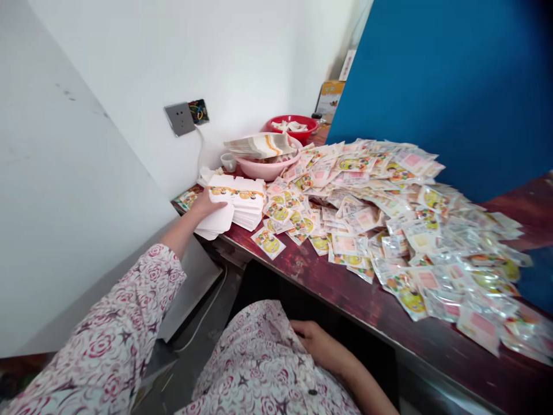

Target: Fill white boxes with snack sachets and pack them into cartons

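Observation:
My left hand (pixel 204 204) is at the left end of the table, closed on the edge of a stack of white printed cardboard sheets (pixel 221 218), thumb lying over the top. A second stack of the same white cardboard (pixel 248 210), with an orange printed band, lies against it on the right. Down in my lap, my right hand (pixel 318 344) rests by the hem of my flowered shirt (pixel 263 346). Its visible fingers are loosely stretched, their tips partly hidden by the cloth, and I see nothing held there.
A big heap of small clear printed packets (pixel 367 219) covers much of the dark red table (pixel 302 271). Behind the cardboard stand a pink basin (pixel 263 169) bearing more flat cardboard, a red basin (pixel 302 136) and a white cup (pixel 228 162). A blue panel (pixel 432 75) rises behind the heap.

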Motion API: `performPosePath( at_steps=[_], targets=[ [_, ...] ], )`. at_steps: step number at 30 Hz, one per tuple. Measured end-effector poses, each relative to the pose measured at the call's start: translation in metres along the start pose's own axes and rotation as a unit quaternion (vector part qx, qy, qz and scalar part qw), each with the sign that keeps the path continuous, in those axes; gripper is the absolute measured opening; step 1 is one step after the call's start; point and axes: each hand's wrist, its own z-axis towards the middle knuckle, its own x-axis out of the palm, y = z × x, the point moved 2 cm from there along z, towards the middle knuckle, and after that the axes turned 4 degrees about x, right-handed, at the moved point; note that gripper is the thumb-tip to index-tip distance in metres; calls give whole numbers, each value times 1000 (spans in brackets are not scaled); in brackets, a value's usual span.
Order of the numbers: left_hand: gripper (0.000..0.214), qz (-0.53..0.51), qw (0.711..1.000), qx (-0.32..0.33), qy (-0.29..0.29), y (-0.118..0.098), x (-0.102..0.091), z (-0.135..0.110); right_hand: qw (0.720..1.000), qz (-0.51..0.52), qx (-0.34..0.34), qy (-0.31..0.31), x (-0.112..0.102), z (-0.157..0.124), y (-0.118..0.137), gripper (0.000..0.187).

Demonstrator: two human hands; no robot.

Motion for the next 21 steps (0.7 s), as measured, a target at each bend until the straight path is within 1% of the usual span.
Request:
performPosePath(
  at_steps=[1, 2, 3, 4, 5, 6, 7, 8, 10, 11, 12, 14, 15, 17, 19, 21],
  targets=[
    [91, 7, 1000, -4, 7, 1, 0, 2, 999, -16, -29, 5, -2, 3, 17, 34],
    [91, 15, 1000, -11, 13, 1, 0, 3, 997, -43, -67, -4, -6, 8, 34, 34],
    [91, 22, 999, -16, 19, 1, -1, 3, 990, -78, -110, -29, -11, 17, 50, 34],
    [90, 30, 999, -16, 23, 0, -1, 3, 979, -113, -152, -79, -18, 28, 64, 34],
    [90, 38, 999, -14, 25, 0, -2, 3, 961, -149, -186, -144, -26, 42, 76, 33],
    [88, 46, 999, -11, 26, -1, -3, 3, 941, -191, -203, -194, -33, 56, 84, 35],
    [86, 53, 998, -6, 27, -2, -4, 3, 921, -244, -204, -224, -40, 72, 90, 37],
    [84, 60, 998, -2, 27, -2, -5, 3, 903, -306, -193, -230, -44, 87, 93, 38],
    [80, 73, 997, 5, 29, -2, -7, 4, 870, -419, -153, -210, -52, 111, 93, 41],
    [79, 78, 996, 7, 29, -2, -8, 5, 855, -459, -134, -201, -55, 118, 91, 45],
    [79, 82, 996, 8, 27, -2, -9, 6, 843, -484, -120, -201, -58, 121, 88, 47],
    [77, 83, 996, 13, 12, -1, -12, 6, 830, -502, -103, -223, -66, 119, 79, 48],
    [74, 81, 997, 17, 0, -1, -14, 6, 827, -500, -100, -236, -71, 114, 72, 45],
    [67, 75, 996, 27, -32, 0, -17, 2, 831, -483, -109, -255, -80, 104, 56, 40],
    [62, 63, 993, 46, -86, 0, -23, -3, 843, -448, -131, -269, -86, 95, 38, 38],
    [58, 47, 985, 72, -149, 0, -30, -12, 858, -395, -158, -288, -90, 88, 27, 36]
  ],
)
